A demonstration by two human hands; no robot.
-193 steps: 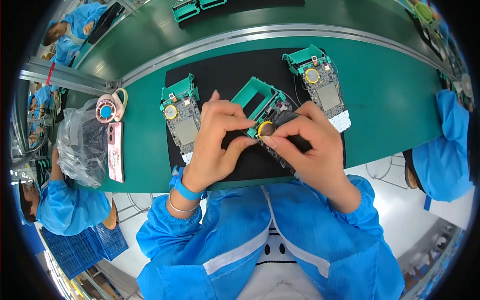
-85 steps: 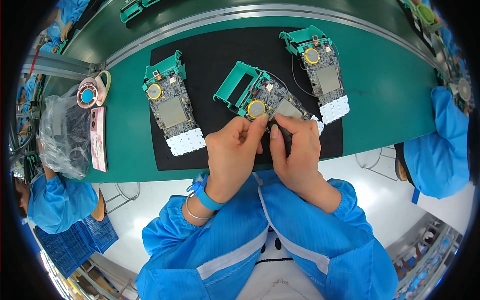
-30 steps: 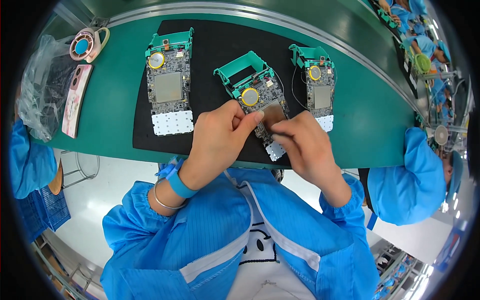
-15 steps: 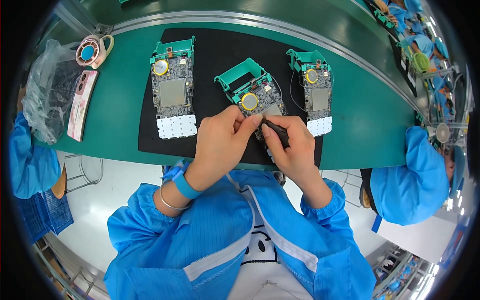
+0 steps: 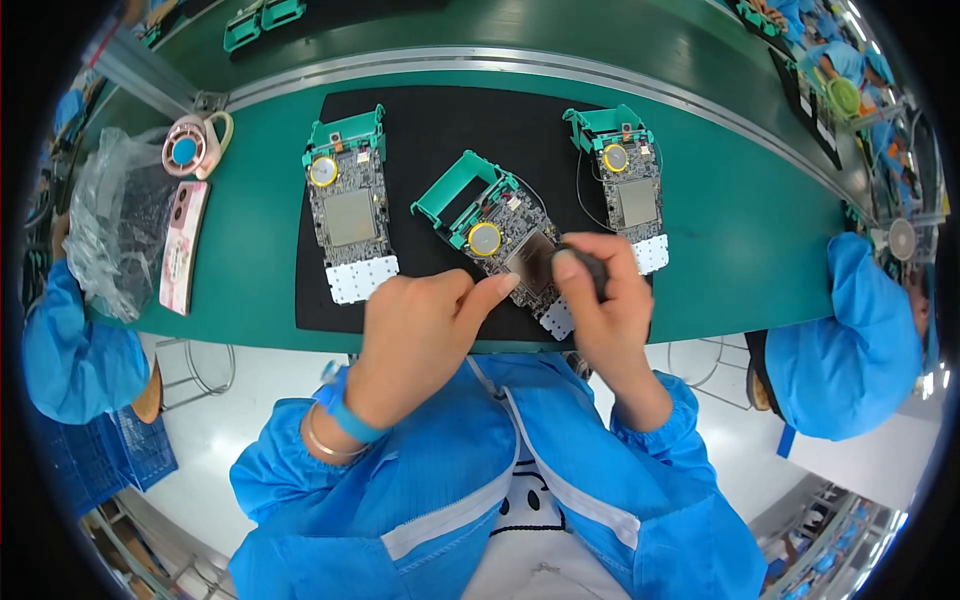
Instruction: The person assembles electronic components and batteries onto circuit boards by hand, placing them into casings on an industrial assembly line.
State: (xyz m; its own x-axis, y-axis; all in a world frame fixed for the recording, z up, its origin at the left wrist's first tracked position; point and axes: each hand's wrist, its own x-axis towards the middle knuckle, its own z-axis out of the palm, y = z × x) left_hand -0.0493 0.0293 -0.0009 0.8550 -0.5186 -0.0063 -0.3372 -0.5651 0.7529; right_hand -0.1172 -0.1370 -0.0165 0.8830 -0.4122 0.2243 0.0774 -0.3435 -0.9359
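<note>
A circuit board [image 5: 515,232] with a green plastic frame [image 5: 462,188], a yellow-rimmed coin cell [image 5: 484,239] and a square metal shield lies tilted in the middle of a black mat. My left hand [image 5: 425,325] is closed at its near left edge, thumb on the board and fingers curled out of sight. Over the board's right side, my right hand [image 5: 605,300] grips a short dark tool [image 5: 592,272]; its tip is hidden and its kind cannot be made out. Similar boards lie left [image 5: 349,215] and right [image 5: 634,200], each with a green frame.
The black mat [image 5: 420,115] covers part of a green table [image 5: 740,230]. At left are a clear plastic bag [image 5: 115,230], a phone in a pink patterned case [image 5: 183,245] and a small round fan [image 5: 188,146]. A metal rail [image 5: 480,60] borders the far side. People in blue sit at both sides.
My hands have moved apart, the left one down and leftward, the right one slightly right with the tool. More of the middle board's metal shield shows. The whole view has shifted.
</note>
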